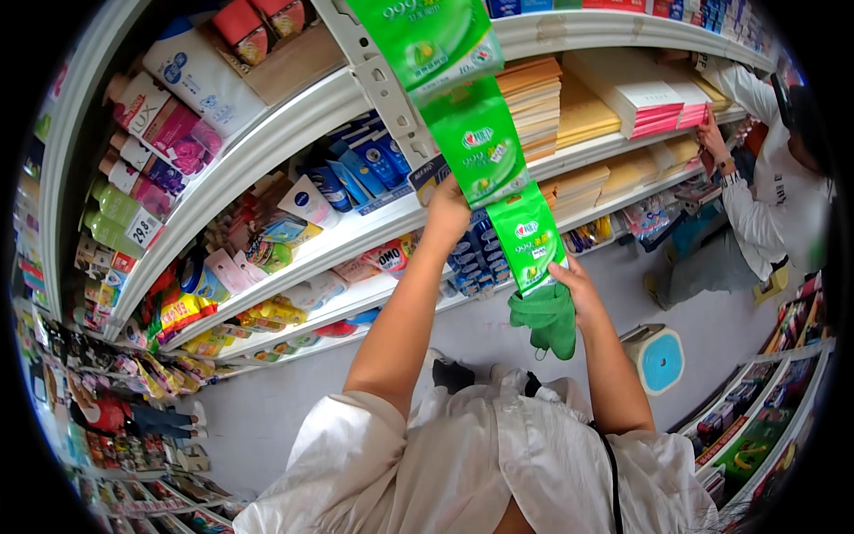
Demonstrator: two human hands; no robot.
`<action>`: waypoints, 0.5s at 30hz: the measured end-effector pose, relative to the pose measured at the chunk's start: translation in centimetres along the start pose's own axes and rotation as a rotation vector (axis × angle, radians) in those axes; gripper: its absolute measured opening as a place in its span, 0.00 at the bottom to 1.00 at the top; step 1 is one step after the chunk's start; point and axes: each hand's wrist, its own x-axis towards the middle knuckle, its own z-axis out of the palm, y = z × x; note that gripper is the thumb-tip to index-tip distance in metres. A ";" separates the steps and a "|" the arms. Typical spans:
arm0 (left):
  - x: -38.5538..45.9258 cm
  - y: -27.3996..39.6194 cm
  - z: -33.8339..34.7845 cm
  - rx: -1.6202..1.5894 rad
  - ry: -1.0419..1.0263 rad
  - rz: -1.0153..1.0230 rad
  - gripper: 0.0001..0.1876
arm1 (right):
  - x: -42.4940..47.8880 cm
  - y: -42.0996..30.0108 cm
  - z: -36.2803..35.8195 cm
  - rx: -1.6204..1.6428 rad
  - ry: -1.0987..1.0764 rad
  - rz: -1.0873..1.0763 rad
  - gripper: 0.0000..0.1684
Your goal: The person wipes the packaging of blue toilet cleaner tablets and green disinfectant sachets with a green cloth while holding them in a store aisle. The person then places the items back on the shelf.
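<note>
A hanging strip of green wipe packets (475,140) runs down the shelf's end upright before me. My left hand (450,203) is at the strip's left edge, beside the middle packet; its fingertips are partly hidden, so its hold is unclear. My right hand (572,284) grips the lower corner of the lowest green packet (527,233), thumb on its front. A bunched dark green cloth item (546,320), perhaps a glove, hangs under that packet, against the right hand.
Toiletry shelves (293,250) stand left, with stacked envelopes (527,100) right of the strip. A person (767,180) reaches into the right-hand shelf. A stool with a blue top (660,360) stands on the floor. Another person (113,415) is far left.
</note>
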 end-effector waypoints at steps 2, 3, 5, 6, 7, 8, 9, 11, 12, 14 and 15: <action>0.1 -0.6 -0.1 0.020 0.045 -0.050 0.15 | -0.5 0.2 -0.4 -0.016 0.029 0.015 0.30; -0.2 0.4 0.3 0.028 0.065 -0.102 0.15 | -0.7 0.2 -0.7 -0.013 0.029 0.012 0.30; -0.1 0.9 0.6 0.043 0.062 -0.147 0.16 | -1.0 0.3 -1.1 -0.008 0.027 0.007 0.30; 0.1 0.5 0.2 0.051 0.046 -0.135 0.16 | -1.0 0.2 -1.1 -0.019 0.030 0.008 0.30; 0.4 0.0 -0.2 0.058 0.029 -0.123 0.17 | -0.9 0.1 -1.1 -0.030 0.032 0.009 0.31; 0.8 -0.3 -0.6 0.053 0.011 -0.102 0.17 | -0.8 0.0 -1.1 -0.042 0.033 0.011 0.31; 0.9 -0.2 -0.7 0.046 -0.010 -0.079 0.18 | -0.7 -0.2 -1.1 -0.040 0.058 -0.001 0.31; 0.9 0.2 -0.9 0.073 -0.033 -0.127 0.19 | -0.4 -0.5 -1.2 -0.037 0.104 -0.023 0.31; 0.9 0.5 -1.0 0.078 -0.052 -0.121 0.21 | -0.1 -0.6 -1.4 -0.051 0.100 -0.034 0.30; 0.5 1.4 -1.0 0.100 -0.068 -0.047 0.26 | 0.2 -0.9 -1.4 -0.050 0.107 -0.043 0.29; 0.2 2.4 -0.7 0.112 -0.063 0.023 0.30 | 0.4 -1.1 -1.4 -0.056 0.108 -0.046 0.29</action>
